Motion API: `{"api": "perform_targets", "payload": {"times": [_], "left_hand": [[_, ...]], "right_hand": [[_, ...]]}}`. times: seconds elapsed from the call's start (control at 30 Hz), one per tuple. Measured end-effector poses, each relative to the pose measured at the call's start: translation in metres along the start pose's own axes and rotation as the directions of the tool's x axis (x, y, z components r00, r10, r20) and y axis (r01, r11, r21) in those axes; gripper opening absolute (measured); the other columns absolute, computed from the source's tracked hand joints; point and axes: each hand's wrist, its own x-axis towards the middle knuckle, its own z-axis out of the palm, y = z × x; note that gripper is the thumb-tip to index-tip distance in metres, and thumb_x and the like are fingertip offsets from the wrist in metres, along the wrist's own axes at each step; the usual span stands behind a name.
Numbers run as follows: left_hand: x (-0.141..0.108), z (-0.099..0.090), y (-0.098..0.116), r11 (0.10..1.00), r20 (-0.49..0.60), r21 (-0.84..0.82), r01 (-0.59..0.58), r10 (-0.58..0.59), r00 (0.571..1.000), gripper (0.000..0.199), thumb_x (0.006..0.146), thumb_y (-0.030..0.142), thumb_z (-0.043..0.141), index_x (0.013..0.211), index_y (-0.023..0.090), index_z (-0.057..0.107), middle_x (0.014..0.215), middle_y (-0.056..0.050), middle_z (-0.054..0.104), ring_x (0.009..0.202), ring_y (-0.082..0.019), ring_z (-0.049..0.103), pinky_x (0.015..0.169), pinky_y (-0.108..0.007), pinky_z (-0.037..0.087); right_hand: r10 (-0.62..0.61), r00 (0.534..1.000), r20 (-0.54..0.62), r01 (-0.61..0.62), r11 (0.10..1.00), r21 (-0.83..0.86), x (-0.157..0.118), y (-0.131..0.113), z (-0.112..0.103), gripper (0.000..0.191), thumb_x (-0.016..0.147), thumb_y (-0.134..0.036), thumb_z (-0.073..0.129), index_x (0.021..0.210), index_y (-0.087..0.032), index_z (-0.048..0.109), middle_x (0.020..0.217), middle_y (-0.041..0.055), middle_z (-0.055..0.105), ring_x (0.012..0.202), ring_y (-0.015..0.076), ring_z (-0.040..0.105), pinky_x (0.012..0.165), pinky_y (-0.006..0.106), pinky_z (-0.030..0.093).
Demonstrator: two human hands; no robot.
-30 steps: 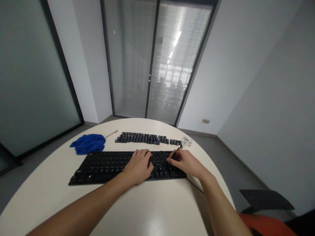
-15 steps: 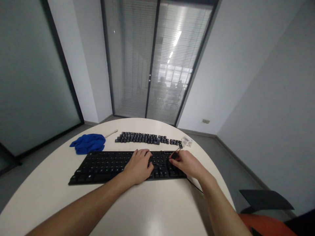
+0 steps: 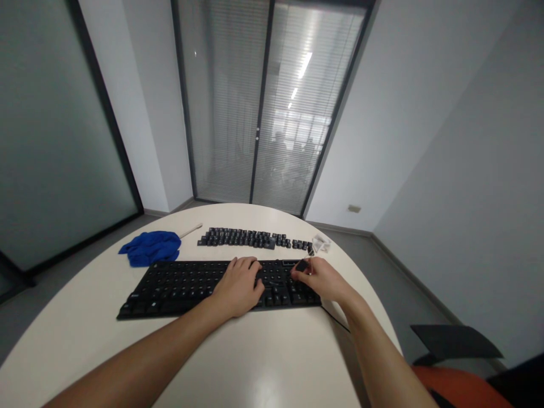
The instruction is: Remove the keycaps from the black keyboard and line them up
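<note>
A black keyboard (image 3: 182, 286) lies across the table, many of its key places bare of caps. My left hand (image 3: 241, 286) rests over its middle-right part, fingers stretched out and thumb apart, holding nothing. Over the number pad end, my right hand (image 3: 321, 277) is closed on a keycap puller (image 3: 302, 265) with a black handle; its thin wires point away from me and are hard to make out. Loose black keycaps (image 3: 238, 237) are set out in rows behind the keyboard, with a smaller group near the puller's wires.
A crumpled blue cloth (image 3: 153, 248) lies at the left, with a pale thin stick (image 3: 191, 231) beside it. Clear plastic (image 3: 321, 243) sits at the back right. The keyboard's cable (image 3: 335, 319) runs off to the right. A chair (image 3: 457, 343) stands beyond the right edge of the round table (image 3: 238, 362).
My right hand has turned the keycap puller slightly, so its black handle shows more and the wires less. My left hand stays in place on the keyboard.
</note>
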Motion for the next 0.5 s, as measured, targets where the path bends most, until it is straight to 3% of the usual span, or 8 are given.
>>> {"api": "perform_targets", "payload": {"times": [0.23, 0.5], "left_hand": [[0.0004, -0.001, 0.0002, 1.0, -0.002, -0.009, 0.003, -0.003, 1.0, 0.031, 0.087, 0.025, 0.048, 0.113, 0.015, 0.06, 0.125, -0.014, 0.059, 0.119, -0.031, 0.05, 0.108, -0.049, 0.033], [0.001, 0.0021, -0.0015, 1.0, -0.019, -0.012, -0.002, 0.002, 1.0, 0.031, 0.087, 0.025, 0.05, 0.113, 0.015, 0.062, 0.123, -0.014, 0.06, 0.118, -0.03, 0.051, 0.107, -0.047, 0.035]], "right_hand": [[-0.002, 1.0, 0.006, 0.001, 0.992, 0.128, 0.0014, -0.0016, -0.002, 0.02, 0.078, -0.031, 0.064, 0.074, -0.014, 0.074, 0.06, 0.0027, 0.063, 0.055, 0.0146, 0.053, 0.05, 0.025, 0.034], [-0.082, 0.995, -0.058, 0.096, 0.942, 0.321, 0.0068, 0.0073, 0.0063, 0.021, 0.079, -0.033, 0.065, 0.079, -0.013, 0.073, 0.074, 0.0067, 0.073, 0.071, 0.0198, 0.065, 0.066, 0.029, 0.047]]}}
